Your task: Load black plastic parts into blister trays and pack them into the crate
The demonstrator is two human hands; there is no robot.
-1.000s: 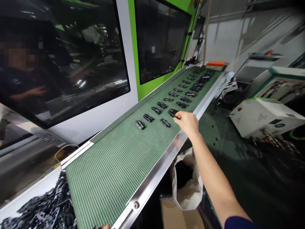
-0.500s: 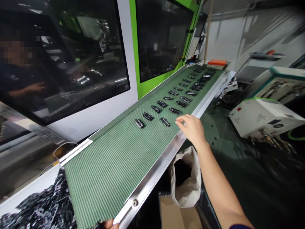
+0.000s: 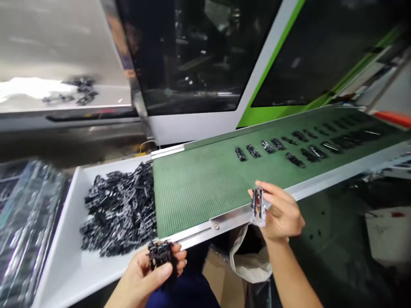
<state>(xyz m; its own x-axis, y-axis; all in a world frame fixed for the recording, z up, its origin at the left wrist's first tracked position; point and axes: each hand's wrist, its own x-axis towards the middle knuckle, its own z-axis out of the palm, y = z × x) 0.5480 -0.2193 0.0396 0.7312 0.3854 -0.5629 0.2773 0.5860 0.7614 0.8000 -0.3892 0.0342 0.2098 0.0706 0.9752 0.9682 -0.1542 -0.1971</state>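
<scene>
In my right hand (image 3: 282, 214) is one black plastic part (image 3: 257, 204) with slots through it, raised over the near rail of the green conveyor belt (image 3: 189, 192). My left hand (image 3: 144, 271) grips a bunch of black plastic parts (image 3: 161, 256) beside the belt's near end. Farther up the belt lie several similar dark parts (image 3: 293, 159), roughly in two rows. At the belt's left end a white bin (image 3: 77, 265) holds a heap of black plastic parts (image 3: 122, 209).
A machine with dark windows (image 3: 199, 55) and a green frame stands behind the belt. Below the near rail hang a pale bag (image 3: 253, 273) and a cardboard box (image 3: 224, 273). Stacked clear plastic trays (image 3: 32, 231) stand at far left. A metal rail (image 3: 231, 218) edges the belt.
My right hand has come back from the belt with a black plastic part in it. The view has swung left, bringing my left hand with its bunch and the white bin into sight.
</scene>
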